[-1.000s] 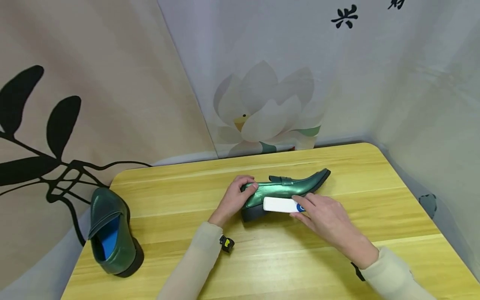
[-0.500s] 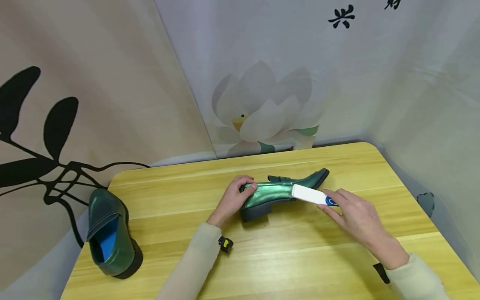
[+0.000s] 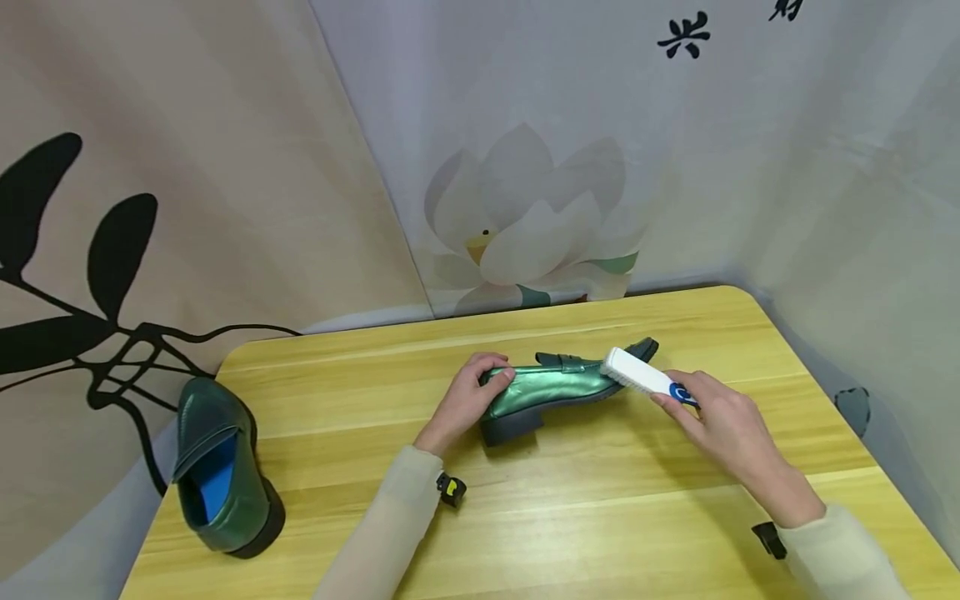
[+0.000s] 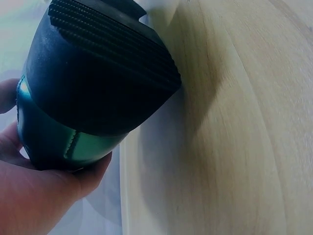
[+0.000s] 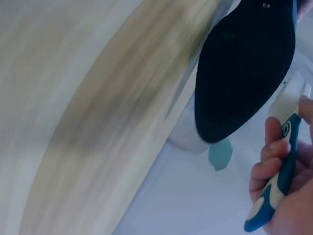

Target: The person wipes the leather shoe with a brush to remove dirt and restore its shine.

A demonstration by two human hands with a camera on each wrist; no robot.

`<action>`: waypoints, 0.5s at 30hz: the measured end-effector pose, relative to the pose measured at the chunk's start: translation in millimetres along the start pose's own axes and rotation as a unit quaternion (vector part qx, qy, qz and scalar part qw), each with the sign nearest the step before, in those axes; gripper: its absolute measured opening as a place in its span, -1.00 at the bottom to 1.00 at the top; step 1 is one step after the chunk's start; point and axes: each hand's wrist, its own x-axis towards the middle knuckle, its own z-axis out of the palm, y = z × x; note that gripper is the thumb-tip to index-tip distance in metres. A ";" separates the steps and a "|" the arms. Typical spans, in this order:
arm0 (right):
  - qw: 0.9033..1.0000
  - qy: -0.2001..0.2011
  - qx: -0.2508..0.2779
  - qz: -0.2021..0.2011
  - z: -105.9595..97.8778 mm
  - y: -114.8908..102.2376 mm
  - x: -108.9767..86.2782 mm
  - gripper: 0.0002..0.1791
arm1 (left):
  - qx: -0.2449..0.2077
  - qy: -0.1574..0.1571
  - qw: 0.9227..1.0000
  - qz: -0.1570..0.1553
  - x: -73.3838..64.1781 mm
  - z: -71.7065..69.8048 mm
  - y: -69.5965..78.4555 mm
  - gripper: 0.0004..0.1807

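A shiny green loafer (image 3: 551,388) is tilted on its side at the middle of the table, toe to the right. My left hand (image 3: 471,398) grips its heel end, thumb on the near side. In the left wrist view the dark ridged heel (image 4: 107,73) faces the camera. My right hand (image 3: 723,423) holds a shoe brush (image 3: 637,372) by its blue-and-white handle. The brush's white head lies against the loafer's side close to the toe, bristles toward the leather. The right wrist view shows the dark sole (image 5: 244,73) and the brush handle (image 5: 279,178) within curled fingers.
A second green loafer (image 3: 225,475) with a blue insole stands at the table's left edge. The wooden table (image 3: 600,533) ends at a printed cloth backdrop (image 3: 525,208) behind and to the sides.
My right hand has moved the brush rightward along the loafer, from near the heel toward the toe, and turned it so the bristles show. The left hand and loafer have stayed put.
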 end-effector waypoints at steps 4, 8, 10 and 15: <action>1.000 -0.003 0.001 0.005 1.1 0.2 1.4 -0.55 | 0.003 -0.003 1.000 0.000 -0.2 0.1 0.8 -0.68; 0.999 0.004 0.007 0.044 1.7 12.9 5.3 -0.55 | 0.004 -0.004 1.000 -0.002 -0.3 0.2 0.6 -0.70; 0.998 0.009 0.013 0.053 2.4 18.1 6.9 -0.56 | 0.004 -0.003 1.000 -0.003 -0.7 0.2 0.2 -0.71; 0.998 0.004 0.028 0.049 2.4 17.8 8.8 -0.54 | 0.001 -0.004 1.000 -0.001 -0.9 -0.7 -0.2 -0.70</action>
